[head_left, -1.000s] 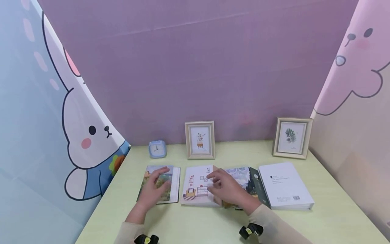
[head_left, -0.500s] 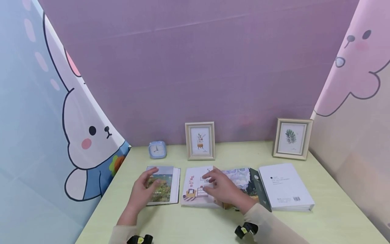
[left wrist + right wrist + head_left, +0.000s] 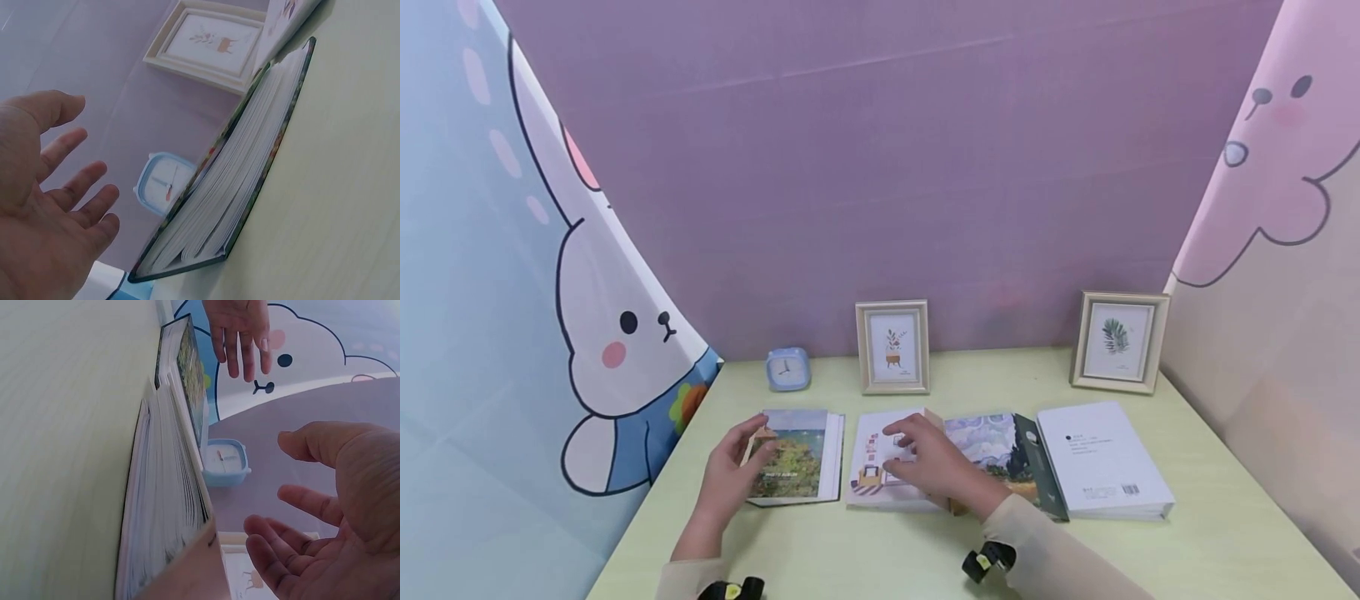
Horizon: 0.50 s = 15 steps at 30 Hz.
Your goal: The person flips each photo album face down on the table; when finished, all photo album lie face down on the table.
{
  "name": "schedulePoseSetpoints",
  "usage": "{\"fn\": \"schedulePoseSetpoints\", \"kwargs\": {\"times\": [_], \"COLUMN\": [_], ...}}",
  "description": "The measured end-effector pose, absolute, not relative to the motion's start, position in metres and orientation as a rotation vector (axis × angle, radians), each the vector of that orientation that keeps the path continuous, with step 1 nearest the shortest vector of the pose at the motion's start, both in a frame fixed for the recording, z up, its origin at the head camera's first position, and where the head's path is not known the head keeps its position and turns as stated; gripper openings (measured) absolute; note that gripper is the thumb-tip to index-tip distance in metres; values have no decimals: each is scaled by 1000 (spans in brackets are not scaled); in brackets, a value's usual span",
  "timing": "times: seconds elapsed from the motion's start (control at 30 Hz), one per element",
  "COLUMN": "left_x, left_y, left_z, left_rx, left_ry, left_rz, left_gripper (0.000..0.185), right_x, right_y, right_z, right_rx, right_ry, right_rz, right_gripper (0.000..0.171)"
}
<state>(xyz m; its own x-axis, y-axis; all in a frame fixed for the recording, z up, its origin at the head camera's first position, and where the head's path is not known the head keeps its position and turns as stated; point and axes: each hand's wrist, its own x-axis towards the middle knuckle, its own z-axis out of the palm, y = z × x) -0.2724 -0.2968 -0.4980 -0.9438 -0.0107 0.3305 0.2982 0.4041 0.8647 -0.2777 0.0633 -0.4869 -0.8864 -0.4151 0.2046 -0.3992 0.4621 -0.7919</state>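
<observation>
Smooth pale-green desk (image 3: 925, 550), flat glossy books, left hand (image 3: 727, 479) and right hand (image 3: 928, 462) spread, empty.

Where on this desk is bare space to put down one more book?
The front strip of the desk, below the four books, is bare between the sleeves. Another bare patch lies between the two frames, middle frame and right frame. The book row, landscape book to white book, is crowded.

A pale green table (image 3: 1210, 542) carries four books in a row: a landscape-covered book (image 3: 793, 456), a white illustrated-cover book (image 3: 874, 458), a painted-sky book (image 3: 1000, 446) and a thick white book (image 3: 1101, 458). Behind them stand a small blue square clock (image 3: 787, 368) and two cream picture frames, one central (image 3: 892, 346), one at the right (image 3: 1118, 338).
</observation>
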Motion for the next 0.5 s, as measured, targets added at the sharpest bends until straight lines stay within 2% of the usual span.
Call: {"fn": "schedulePoseSetpoints", "kwargs": {"times": [0.3, 0.5], "left_x": [-274, -275], "left_y": [-307, -310], "left_z": [-507, -513], "left_rx": [-162, -138], "left_ry": [-2408, -2402], "left_rz": [-1673, -1763], "left_gripper": [58, 64], "right_x": [-276, -278], "right_y": [47, 36], "right_z": [-490, -495], "right_rx": [-716, -787], "right_ry": [2635, 2640], "right_rz": [-1396, -1336], "right_gripper": [57, 63]}}
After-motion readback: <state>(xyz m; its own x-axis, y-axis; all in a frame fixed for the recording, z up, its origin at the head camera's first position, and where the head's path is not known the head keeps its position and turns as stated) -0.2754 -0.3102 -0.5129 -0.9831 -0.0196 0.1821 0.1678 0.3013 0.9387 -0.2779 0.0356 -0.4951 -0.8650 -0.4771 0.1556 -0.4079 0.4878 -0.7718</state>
